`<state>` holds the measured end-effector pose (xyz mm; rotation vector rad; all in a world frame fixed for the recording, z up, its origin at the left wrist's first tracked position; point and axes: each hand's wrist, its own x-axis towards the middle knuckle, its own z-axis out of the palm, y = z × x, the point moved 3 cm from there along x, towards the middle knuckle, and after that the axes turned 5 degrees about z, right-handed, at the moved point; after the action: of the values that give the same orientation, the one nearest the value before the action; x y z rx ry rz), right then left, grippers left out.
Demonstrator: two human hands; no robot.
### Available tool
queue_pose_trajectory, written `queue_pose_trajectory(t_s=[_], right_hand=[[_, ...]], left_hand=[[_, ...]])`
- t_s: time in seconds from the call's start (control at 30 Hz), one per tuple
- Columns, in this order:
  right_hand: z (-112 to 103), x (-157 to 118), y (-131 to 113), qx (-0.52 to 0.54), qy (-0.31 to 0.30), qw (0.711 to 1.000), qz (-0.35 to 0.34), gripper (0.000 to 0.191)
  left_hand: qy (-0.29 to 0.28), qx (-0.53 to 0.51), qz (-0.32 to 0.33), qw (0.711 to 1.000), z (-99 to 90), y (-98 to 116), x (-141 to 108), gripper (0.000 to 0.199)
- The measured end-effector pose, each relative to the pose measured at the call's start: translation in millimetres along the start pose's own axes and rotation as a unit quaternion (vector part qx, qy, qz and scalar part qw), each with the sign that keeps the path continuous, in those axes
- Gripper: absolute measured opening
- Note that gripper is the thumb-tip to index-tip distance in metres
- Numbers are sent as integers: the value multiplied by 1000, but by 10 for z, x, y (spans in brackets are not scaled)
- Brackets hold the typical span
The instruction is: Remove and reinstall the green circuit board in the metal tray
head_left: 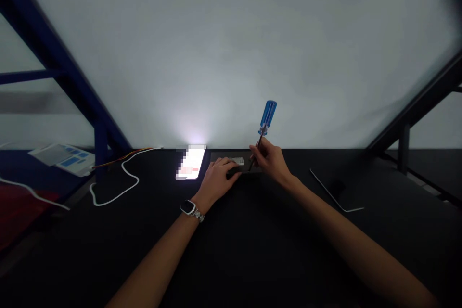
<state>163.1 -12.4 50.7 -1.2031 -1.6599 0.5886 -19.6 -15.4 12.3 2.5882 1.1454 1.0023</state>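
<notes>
My right hand [270,158] is closed in a pinch round the shaft of a screwdriver [267,115] with a clear blue handle. The handle points up and leans slightly right, while the tip goes down to a dark flat object [254,170]. My left hand [220,173] holds that object from the left, fingers over its top and thumb along the near edge. Between the hands shows a small pale, metallic-looking part [237,160] on it. Its exact kind is too dark to make out, and the hand hides its left side.
A lit phone [195,162] stands left of my left hand. Further left, a white cable [135,184] curls over the black table [231,250]. An L-shaped metal rod [329,193] lies at right. Behind is a pale wall [231,48], with a blue frame [68,65] and papers [65,158] at left.
</notes>
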Motion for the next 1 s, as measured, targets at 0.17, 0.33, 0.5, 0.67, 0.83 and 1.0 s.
queue_pose_trajectory(t_s=[0.17, 0.33, 0.5, 0.67, 0.83, 1.0], right_hand=[[-19, 22, -15, -56, 23, 998, -30, 25], [-18, 51, -46, -108, 68, 989, -72, 28], [-5, 64, -47, -112, 52, 992, -40, 27], [-108, 28, -155, -33, -77, 996, -30, 30], [-211, 23, -226, 9, -142, 990, 0, 31], [-191, 51, -236, -47, -74, 995, -41, 16]], left_hand=[[33, -131, -40, 990, 90, 55, 236, 16], [38, -271, -74, 959, 256, 80, 435, 11], [54, -282, -86, 954, 296, 114, 405, 15], [39, -267, -82, 960, 258, 147, 364, 19], [33, -252, -64, 965, 239, 141, 348, 18], [78, -277, -77, 955, 195, 161, 323, 19]])
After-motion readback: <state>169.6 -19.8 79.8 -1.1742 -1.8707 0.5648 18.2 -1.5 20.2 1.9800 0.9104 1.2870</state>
